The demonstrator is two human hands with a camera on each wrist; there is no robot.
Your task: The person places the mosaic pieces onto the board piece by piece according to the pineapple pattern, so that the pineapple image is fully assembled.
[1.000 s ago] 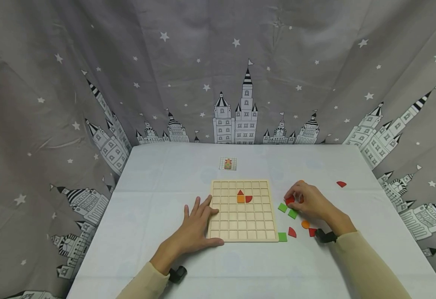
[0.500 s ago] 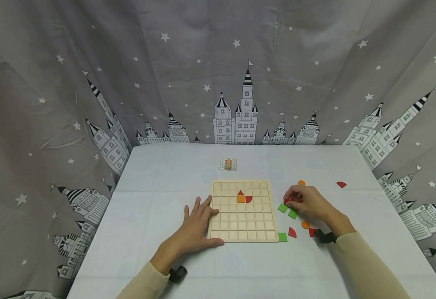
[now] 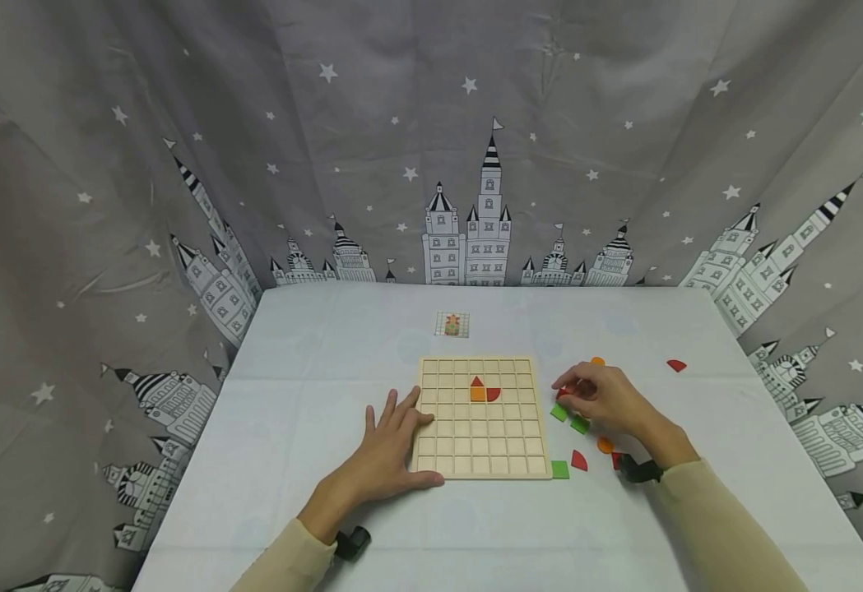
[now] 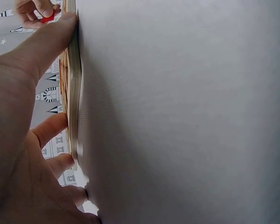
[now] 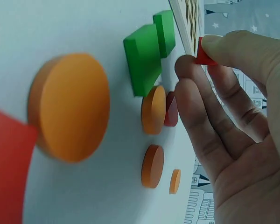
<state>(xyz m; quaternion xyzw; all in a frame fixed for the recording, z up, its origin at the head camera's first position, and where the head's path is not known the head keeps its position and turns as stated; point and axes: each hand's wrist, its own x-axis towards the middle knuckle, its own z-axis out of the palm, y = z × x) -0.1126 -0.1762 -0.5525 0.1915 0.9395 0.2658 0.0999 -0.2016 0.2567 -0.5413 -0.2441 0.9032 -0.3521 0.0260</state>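
A wooden grid board [image 3: 480,429] lies on the table. Set into it are a red triangle [image 3: 477,381], an orange square [image 3: 478,395] and a red quarter circle [image 3: 494,395]. My left hand [image 3: 385,450] rests against the board's left side with spread fingers, its thumb [image 4: 56,38] at the near edge. Just right of the board, my right hand [image 3: 612,404] pinches a small red tile [image 5: 204,52] between thumb and fingertips, raised above the table. Fingers cover most of that tile, so its full shape is hidden. Green tiles [image 3: 559,413] lie beneath the hand.
Right of the board lie another green square [image 3: 560,469], a red quarter circle [image 3: 579,460], and orange discs [image 3: 605,445]. A further red quarter circle [image 3: 676,365] sits farther right. Behind the board is a small pattern card [image 3: 452,325]; a grey curtain [image 3: 431,123] hangs beyond the table.
My right hand has shifted slightly left toward the board, carrying the red tile with it. My left hand and the board have stayed put.
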